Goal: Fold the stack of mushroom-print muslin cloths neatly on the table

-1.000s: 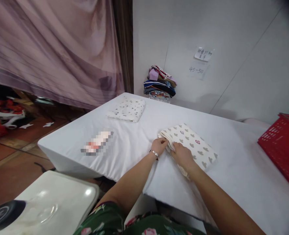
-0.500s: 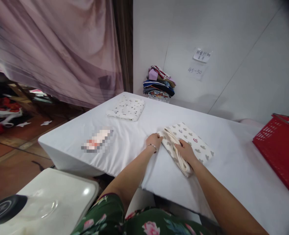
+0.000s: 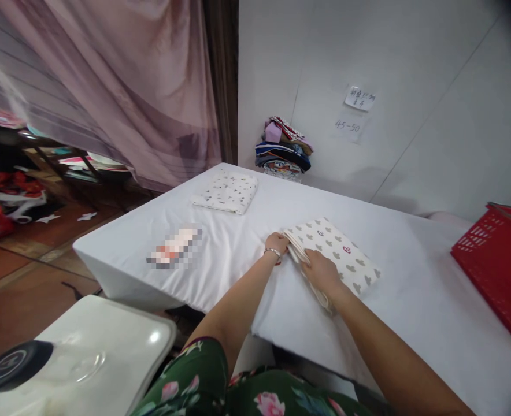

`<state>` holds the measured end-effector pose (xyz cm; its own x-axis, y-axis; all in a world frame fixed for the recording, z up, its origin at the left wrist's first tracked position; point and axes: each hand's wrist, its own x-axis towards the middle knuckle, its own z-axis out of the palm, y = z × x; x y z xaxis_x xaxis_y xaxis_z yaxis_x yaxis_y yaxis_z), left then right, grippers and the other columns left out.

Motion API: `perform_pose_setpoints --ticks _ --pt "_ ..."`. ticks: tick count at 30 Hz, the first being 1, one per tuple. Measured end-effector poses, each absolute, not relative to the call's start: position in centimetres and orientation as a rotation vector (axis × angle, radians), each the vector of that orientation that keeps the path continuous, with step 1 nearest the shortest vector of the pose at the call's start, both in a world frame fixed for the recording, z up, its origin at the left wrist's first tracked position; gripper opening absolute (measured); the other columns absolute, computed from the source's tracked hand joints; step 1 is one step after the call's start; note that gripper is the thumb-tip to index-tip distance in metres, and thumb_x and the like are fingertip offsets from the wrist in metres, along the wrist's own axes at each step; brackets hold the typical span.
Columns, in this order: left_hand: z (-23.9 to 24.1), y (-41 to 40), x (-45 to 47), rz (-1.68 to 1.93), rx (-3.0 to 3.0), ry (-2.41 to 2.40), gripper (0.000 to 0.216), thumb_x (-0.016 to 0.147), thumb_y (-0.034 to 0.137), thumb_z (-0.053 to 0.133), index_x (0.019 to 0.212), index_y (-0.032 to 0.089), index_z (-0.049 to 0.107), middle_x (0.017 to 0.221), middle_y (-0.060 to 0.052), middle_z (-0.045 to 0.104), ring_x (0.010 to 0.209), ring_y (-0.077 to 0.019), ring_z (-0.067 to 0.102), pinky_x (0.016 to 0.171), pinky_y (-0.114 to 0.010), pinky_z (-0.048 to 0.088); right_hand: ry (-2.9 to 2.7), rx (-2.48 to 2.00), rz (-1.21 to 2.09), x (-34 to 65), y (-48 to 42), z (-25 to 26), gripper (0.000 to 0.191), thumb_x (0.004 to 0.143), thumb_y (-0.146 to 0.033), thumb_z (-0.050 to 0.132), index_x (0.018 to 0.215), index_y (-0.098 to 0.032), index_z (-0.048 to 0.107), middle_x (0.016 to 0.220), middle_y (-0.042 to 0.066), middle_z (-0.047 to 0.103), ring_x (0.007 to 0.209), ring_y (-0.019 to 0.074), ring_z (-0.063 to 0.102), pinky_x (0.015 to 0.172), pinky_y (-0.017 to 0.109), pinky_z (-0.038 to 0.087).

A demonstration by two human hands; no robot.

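Mouse-print cloth point(image 3: 346, 257), cream with grey shapes and a couple of coloured motifs, lies folded on the white-covered table point(image 3: 420, 289), just right of the frame's centre, and both hands are on it! Look at the slant: its long axis runs from upper left down to lower right, and the thick, layered edge follows that same line along the side facing the wearer. That edge is the line everything hangs on.

Left hand point(image 3: 278, 242), bracelet point(image 3: 273, 253) at the wrist, is at the upper-left end, fingers closed in a pinch on the corner; the cloth spreads away from it to the right and downward. Right hand point(image 3: 322, 271) is farther down the slant, its fingers curled onto the layered edge in what looks like a grip, though the fingertips are partly tucked from view. So the left is nearer the top corner, the right nearer the lower end, and the patterned face opens out beyond the right hand, toward the right of the frame.

Wider now! Up and left on the tabletop, well apart, sits a speckled folded cloth point(image 3: 227, 193); below it, a pixelated item point(image 3: 175, 248), too blurred to name. Over at the right edge, a red basket point(image 3: 493, 260); top centre, against the wall point(image 3: 394, 86), a stack of fabrics point(image 3: 284, 150).
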<state>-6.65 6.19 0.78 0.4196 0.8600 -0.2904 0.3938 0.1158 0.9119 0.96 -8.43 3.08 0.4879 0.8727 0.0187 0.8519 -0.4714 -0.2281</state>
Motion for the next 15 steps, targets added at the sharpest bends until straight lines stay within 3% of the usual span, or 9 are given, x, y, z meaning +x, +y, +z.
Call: perform_pose_setpoints --ticks 6,15 --pt "0.0 6.6 -6.0 0.511 1.417 1.154 0.018 0.074 0.020 0.060 0.091 0.015 0.057 0.065 -0.002 0.063 0.050 -0.0126 0.059 0.045 -0.020 0.042 -1.577 -2.582 0.079 0.6 -8.2 4.1 0.021 0.088 -0.028 0.039 0.104 -0.021 0.051 0.098 0.006 0.061 0.083 0.0184 0.057 0.063 0.026 0.031" --pt "-0.5 7.1 -6.0 0.542 1.316 1.056 0.016 0.079 0.021 0.060 0.093 0.014 0.055 0.062 -0.001 0.064 0.050 -0.0117 0.060 0.050 -0.021 0.048 -1.686 -2.716 0.074 -1.0 -7.6 3.2 0.035 0.084 -0.043 0.050 0.108 -0.018 0.046 0.108 0.011 0.057 0.085 0.0229 0.059 0.064 0.029 0.035"
